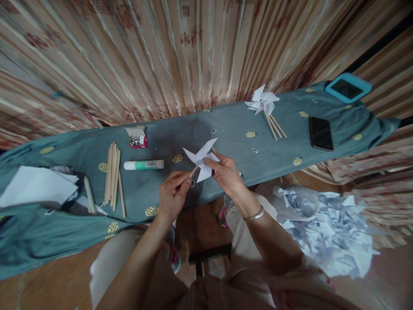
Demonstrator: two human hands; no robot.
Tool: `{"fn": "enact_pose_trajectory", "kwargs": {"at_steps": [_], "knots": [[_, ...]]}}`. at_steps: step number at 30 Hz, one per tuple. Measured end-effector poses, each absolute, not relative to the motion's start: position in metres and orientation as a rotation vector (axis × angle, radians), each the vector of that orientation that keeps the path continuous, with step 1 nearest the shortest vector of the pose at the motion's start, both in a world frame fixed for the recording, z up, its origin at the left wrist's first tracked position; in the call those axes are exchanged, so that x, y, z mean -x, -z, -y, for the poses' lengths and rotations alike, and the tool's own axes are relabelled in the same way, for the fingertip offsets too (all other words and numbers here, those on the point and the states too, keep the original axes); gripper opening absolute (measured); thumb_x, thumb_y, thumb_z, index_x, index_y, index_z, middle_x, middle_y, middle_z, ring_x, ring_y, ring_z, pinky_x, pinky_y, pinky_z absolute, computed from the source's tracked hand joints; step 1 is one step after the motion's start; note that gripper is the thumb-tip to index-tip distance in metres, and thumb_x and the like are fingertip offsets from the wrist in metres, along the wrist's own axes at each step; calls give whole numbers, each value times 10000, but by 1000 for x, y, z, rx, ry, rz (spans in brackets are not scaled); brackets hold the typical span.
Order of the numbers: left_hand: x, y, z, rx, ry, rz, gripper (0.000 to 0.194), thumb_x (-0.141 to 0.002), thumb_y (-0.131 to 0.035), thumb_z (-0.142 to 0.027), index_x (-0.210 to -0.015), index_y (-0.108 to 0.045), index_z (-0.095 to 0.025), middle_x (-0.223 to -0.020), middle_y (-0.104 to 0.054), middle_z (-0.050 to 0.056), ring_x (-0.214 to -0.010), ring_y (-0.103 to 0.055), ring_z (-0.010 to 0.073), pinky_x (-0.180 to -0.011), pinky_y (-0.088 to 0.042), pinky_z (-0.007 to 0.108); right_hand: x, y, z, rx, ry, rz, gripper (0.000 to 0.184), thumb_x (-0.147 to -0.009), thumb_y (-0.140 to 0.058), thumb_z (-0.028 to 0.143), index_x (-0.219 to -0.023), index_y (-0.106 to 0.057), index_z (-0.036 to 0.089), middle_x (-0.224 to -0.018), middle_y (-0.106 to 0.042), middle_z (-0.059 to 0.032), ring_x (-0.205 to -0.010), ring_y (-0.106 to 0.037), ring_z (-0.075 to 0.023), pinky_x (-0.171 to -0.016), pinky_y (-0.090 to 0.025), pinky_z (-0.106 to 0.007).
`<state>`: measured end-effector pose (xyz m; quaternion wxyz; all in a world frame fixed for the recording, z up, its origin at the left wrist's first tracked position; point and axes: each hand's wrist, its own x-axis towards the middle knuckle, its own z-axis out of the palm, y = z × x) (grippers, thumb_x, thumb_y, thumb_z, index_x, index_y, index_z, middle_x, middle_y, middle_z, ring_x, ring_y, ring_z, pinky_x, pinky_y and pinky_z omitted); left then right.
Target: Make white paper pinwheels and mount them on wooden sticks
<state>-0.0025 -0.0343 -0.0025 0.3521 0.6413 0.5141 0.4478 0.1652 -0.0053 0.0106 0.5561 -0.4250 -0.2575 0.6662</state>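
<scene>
1. Patterned curtains (161,56) are hung behind a narrow surface covered with blue-green cloth (180,133).
2. Above the cloth's near middle, a white paper pinwheel (200,157) is held between both hands.
3. Its wooden stick (194,171) is pinched by the left hand (174,196); near its centre, the paper is gripped under the thumb of the right hand (226,173).
4. To the left, a glue stick (143,165), an opened pin box (138,139), loose dowels (112,176) and paper sheets (38,187) are laid out.
5. To the right, finished pinwheels (263,102) and a black smartphone (321,134) are placed.
6. Below them, folded white papers (335,241) are heaped.
</scene>
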Motion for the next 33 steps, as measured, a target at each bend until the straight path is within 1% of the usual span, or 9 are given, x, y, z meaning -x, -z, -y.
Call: {"fn": "enact_pose_trajectory", "kwargs": {"at_steps": [4,9,12,21,27,33], "knots": [[0,4,33,-1627,-1164,-1367,219,-850,-628,-290,-960,-797,-205,-848,-701,38,-782,-640,159,-707,-500,260,-159,-3,1,978,-1561,521,261,-570,-876,336,-742,-728,206,-729,-750,20,-695,-676,-145,-664,-533,-269],[0,8,32,-1623,-1171,-1404,238,-847,-609,-310,-958,-798,-217,-852,-701,31,-782,-640,160,-716,-501,262,-151,6,-5,939,-1550,457,252,-541,-885,307,-699,-718,201,-670,-731,34,-602,-645,-121,-601,-523,-251],[0,12,29,-1614,-1178,-1428,241,-845,-599,-323,-934,-798,-220,-853,-701,32,-774,-640,163,-724,-503,271,-145,7,-8,933,-1534,411,266,-510,-894,294,-678,-711,201,-656,-730,39,-585,-639,-118,-586,-522,-246],[2,20,21,-1495,-1219,-1395,228,-804,-611,-327,-868,-791,-205,-812,-693,36,-724,-612,162,-696,-487,279,-137,4,-14,993,-1530,408,352,-458,-909,367,-692,-712,193,-638,-727,16,-598,-646,-141,-591,-512,-265],[3,20,22,-1367,-1198,-1365,233,-764,-616,-337,-840,-777,-186,-775,-662,25,-679,-564,144,-617,-447,253,-140,3,-15,1051,-1576,400,347,-465,-892,361,-708,-720,183,-659,-726,21,-578,-616,-116,-603,-506,-259],[3,17,22,-1227,-1188,-1362,226,-734,-642,-362,-795,-757,-177,-682,-590,1,-605,-497,116,-531,-379,219,-139,0,-13,1083,-1571,397,306,-509,-876,357,-713,-723,188,-657,-707,21,-565,-592,-96,-551,-474,-234]]}}
